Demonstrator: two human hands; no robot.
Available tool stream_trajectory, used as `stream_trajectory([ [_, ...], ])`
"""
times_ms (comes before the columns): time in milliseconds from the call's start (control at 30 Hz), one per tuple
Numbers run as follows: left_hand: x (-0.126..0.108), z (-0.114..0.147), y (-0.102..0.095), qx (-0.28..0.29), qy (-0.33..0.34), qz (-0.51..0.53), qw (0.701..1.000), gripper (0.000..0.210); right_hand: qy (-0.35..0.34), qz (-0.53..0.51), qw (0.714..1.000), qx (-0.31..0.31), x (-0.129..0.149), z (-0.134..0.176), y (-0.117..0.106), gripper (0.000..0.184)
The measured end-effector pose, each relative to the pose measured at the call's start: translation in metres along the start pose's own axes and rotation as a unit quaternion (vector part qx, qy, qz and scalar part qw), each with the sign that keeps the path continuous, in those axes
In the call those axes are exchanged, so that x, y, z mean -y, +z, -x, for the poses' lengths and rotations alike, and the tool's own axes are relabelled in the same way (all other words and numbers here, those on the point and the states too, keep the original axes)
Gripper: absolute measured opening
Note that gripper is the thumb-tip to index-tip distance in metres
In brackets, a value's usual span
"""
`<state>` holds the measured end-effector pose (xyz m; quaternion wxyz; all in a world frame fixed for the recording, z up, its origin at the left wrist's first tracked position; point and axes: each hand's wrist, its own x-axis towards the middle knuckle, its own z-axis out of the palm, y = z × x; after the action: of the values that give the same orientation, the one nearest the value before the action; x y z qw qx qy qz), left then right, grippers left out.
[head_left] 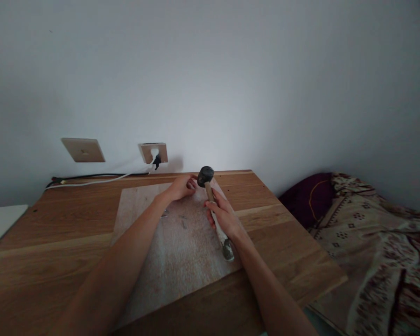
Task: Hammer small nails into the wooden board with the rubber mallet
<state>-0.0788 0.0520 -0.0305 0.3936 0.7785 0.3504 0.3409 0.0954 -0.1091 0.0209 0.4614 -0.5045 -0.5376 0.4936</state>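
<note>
Pale board (182, 252), loose nails (184, 221), hammer (215, 210), bed (378, 233)

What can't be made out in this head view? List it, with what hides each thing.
- Whatever the left hand pinches on the board: covered by its fingers and the hammer head.
- Small metal pieces on the board: too small and dim to identify.
- Hammer handle middle: wrapped by the right hand.
- Bedding: cut off by the right and bottom edges.
</note>
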Motion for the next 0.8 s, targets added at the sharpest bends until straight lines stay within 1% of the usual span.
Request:
stream_trajectory([
  [100,-0.002,0.000,-0.001,0.003,-0.002,-0.003,1.000,0.055,-0.003,0.014,1.000,0.001,0.003,0.003,0.002,0.060],
  [233,-0.009,0.000,-0.004,0.011,-0.002,-0.040,0.999,0.059,0.021,0.022,0.999,0.014,0.003,0.004,0.002,0.063],
  [333,-0.015,0.001,-0.010,0.014,-0.004,-0.076,0.997,0.057,0.021,0.009,1.000,0.012,0.001,0.003,0.001,0.066],
  [400,-0.019,0.002,-0.017,0.016,-0.006,-0.110,0.994,0.048,0.019,0.006,1.000,0.009,0.000,0.003,0.000,0.069],
  [433,-0.022,0.003,-0.022,0.028,-0.004,-0.134,0.991,0.042,0.020,0.007,1.000,0.012,-0.001,0.003,0.001,0.068],
  [500,-0.028,0.004,-0.031,0.089,-0.004,-0.189,0.978,0.027,0.022,0.008,1.000,0.017,-0.002,0.002,0.001,0.066],
  [567,-0.036,0.006,-0.039,0.162,-0.020,-0.248,0.955,0.017,0.018,0.002,1.000,0.016,-0.004,0.002,0.002,0.065],
  [633,-0.043,0.008,-0.043,0.213,-0.050,-0.300,0.929,0.014,0.012,-0.004,1.000,0.009,-0.006,0.001,0.002,0.064],
  [733,-0.051,0.009,-0.043,0.243,-0.086,-0.345,0.903,0.016,0.012,-0.007,1.000,0.009,-0.008,0.000,0.001,0.065],
  [800,-0.052,0.009,-0.041,0.237,-0.095,-0.347,0.902,0.019,0.014,-0.010,1.000,0.013,-0.009,0.000,0.001,0.066],
])
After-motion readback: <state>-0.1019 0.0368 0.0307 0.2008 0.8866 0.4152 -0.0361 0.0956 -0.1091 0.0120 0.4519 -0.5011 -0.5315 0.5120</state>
